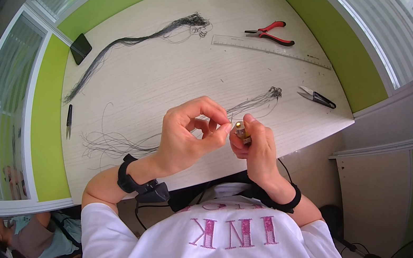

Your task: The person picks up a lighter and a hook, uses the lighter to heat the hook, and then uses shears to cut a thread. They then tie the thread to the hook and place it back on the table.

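My left hand [192, 135] pinches a thin dark cord end between thumb and forefinger, with the other fingers curled. Close beside its fingertips, my right hand [258, 150] is wrapped round a small lighter [241, 131], its metal top facing up at the cord. Behind and beneath the hands lies a bundle of thin black cords [254, 102], knotted at its far end. The loose strands [118, 146] of cord fan out on the table to the left of my left wrist.
A longer black cord bundle [139, 40] lies at the back left. Red-handled pliers [273, 33], a clear ruler [271, 49] and black-handled snips [319, 98] are at the back right. Another small snips [69, 122] and a black flat object [80, 49] sit by the left green partition [46, 121].
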`<state>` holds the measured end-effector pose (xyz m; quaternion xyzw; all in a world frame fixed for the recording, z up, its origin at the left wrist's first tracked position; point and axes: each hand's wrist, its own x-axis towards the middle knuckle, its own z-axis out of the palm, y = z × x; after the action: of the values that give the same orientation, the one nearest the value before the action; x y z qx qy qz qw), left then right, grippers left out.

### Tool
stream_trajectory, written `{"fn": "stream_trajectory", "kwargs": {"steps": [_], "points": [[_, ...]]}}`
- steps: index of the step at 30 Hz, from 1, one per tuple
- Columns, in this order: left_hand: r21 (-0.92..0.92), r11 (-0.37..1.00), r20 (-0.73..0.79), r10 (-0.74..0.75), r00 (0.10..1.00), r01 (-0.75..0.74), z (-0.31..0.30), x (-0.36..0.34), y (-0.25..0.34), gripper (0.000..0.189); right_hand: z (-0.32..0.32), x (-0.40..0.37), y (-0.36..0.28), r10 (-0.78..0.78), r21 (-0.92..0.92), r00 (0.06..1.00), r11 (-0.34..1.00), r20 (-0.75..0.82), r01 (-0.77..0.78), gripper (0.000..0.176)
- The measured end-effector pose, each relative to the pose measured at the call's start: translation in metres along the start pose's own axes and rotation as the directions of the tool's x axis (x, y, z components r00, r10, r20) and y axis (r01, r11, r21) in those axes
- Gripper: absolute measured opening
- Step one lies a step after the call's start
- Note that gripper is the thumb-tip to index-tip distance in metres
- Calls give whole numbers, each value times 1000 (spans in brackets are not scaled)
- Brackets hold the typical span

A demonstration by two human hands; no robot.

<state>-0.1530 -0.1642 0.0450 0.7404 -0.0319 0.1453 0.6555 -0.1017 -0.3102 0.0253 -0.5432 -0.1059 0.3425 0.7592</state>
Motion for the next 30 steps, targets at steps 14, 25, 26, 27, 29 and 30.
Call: {"fn": "stream_trajectory", "kwargs": {"steps": [14,25,26,27,29,30], "points": [[5,1000,20,-25,999,25,-1,-1,2,7,-8,4,-1,-734,-431,669,571,112,699,20],[9,1000,5,-2,1000,2,1,-2,-2,7,-5,4,1,-716,-555,682,509,151,658,18],[10,1000,4,-2,1000,2,0,-2,-1,7,-5,3,0,-701,-563,699,523,143,640,20],[30,1000,-22,10,1000,-9,-2,-1,1,7,-6,3,0,-701,-563,699,523,144,640,20],[50,999,-47,22,999,-20,-3,0,0,7,-9,3,0,-668,-522,735,590,113,616,22],[31,999,-65,9,998,-7,-3,1,-1,7,-9,3,-2,-667,-523,736,590,114,615,22]]}}
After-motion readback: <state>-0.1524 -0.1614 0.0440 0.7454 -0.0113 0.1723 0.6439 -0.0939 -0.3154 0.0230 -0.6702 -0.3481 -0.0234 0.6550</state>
